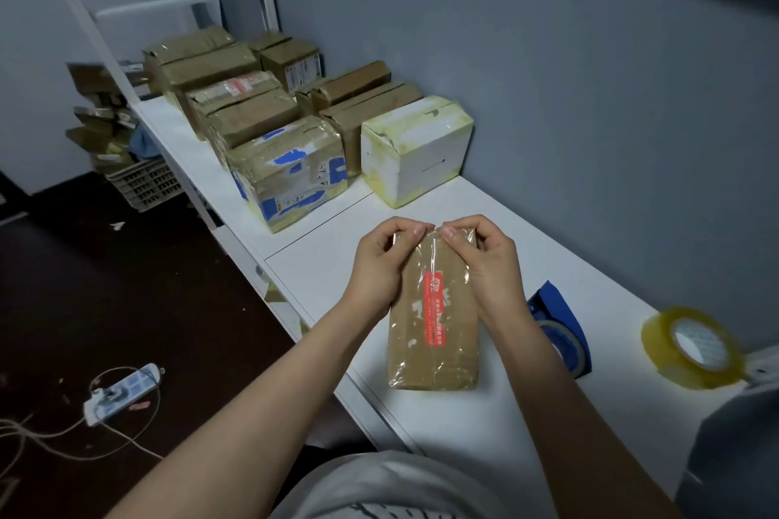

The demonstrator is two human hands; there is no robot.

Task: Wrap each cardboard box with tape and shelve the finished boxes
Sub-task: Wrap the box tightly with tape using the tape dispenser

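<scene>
Between both hands on the bench (pixel 484 413) lies the box (pixel 434 333); left hand (pixel 379 265) and right hand (pixel 484 265) pinch tape at its far end. Tape roll (pixel 691 348) sits right of them. Risk: tape wrinkles or sticks crooked if the pinch slips.

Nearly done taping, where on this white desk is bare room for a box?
Bare white desk lies between the white taped box and the red-labelled brown cardboard box, and along the grey wall. Crowded: stacked brown boxes left, yellowish tape roll right.
</scene>
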